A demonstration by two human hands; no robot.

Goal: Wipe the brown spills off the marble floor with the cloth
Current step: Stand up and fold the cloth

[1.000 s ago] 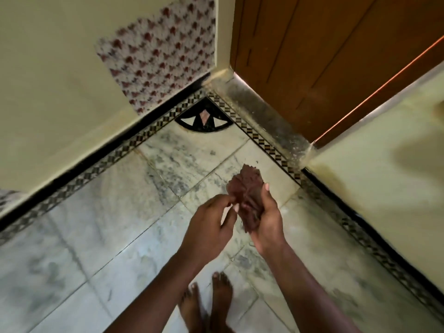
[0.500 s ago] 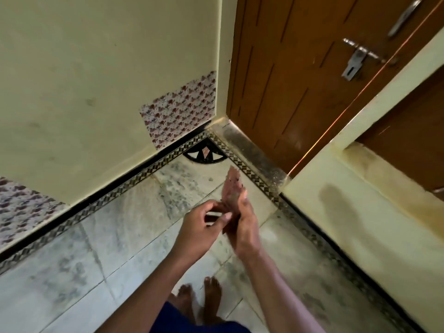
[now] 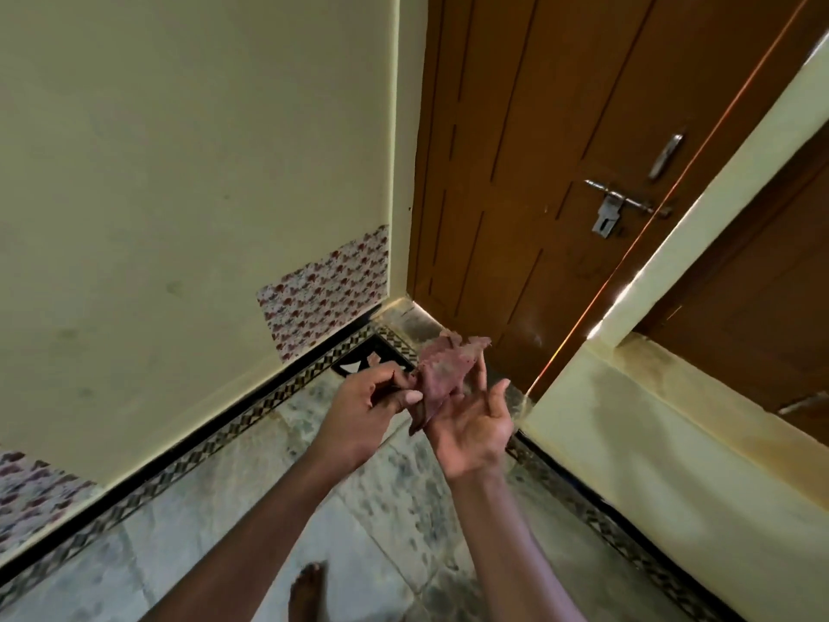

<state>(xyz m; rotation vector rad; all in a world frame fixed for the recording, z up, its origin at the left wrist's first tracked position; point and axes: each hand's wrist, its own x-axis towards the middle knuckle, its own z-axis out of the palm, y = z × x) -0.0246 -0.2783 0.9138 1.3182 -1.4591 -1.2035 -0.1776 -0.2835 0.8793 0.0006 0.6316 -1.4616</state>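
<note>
Up in the air over the marble floor [image 3: 251,500], near the corner by the brown door [image 3: 538,172], is where the cloth [image 3: 437,374] sits right now, well clear of the tiles. It's a small reddish-brown rag, draped across the fingers of the right hand [image 3: 471,424], which is palm-up and spread pretty wide, more cradling than gripping. The left hand [image 3: 363,397] has a tight pinch on the near edge of it. Looks to me like they're folding or bunching it into a pad before wiping. Honestly I can't spot any brown spills in this shot, the floor's blurry and the grey veining hides a lot. If it were me: fold it flat so a cleaner face points out, get a full-palm hold rather than fingertips, then crouch and wipe toward yourself so you don't smear stuff into that patterned border strip [image 3: 215,446] along the wall. Also watch the bare foot [image 3: 307,590] down there.
</note>
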